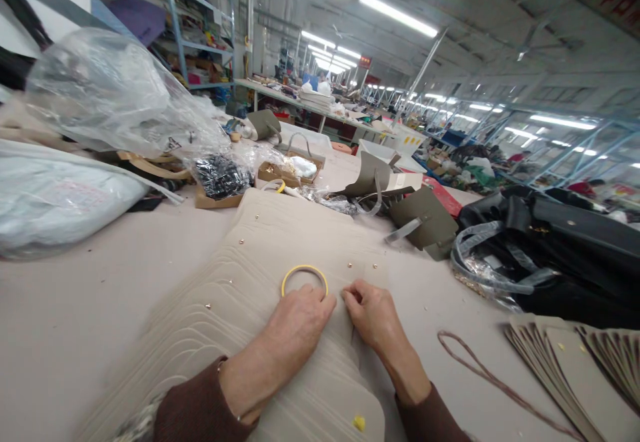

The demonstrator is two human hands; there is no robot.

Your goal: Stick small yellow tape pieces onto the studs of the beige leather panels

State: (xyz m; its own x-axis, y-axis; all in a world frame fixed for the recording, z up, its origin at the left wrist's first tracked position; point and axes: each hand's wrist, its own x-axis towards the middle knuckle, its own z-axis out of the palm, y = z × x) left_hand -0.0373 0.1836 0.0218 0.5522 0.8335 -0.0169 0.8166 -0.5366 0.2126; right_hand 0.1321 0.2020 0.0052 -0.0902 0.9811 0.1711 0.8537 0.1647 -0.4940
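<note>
A fanned stack of beige leather-like panels [295,235] lies in front of me, with small gold studs along both sides. Over the stack, my left hand [299,322] is closed around the near edge of a thin roll of yellow tape [305,267]. My right hand [371,312] is pinched, thumb against forefinger, just right of the tape roll at the panels' right edge. Whatever sits between those fingertips is too small to make out. A yellow scrap [359,423] rests on the nearest panel.
To the right are a brown cord loop [480,362], more fanned beige pieces [575,375] and a black bag [560,249]. Olive bag parts [425,219] lie beyond the stack. Plastic-wrapped bundles [65,195] and an open box of black parts [220,179] stand left.
</note>
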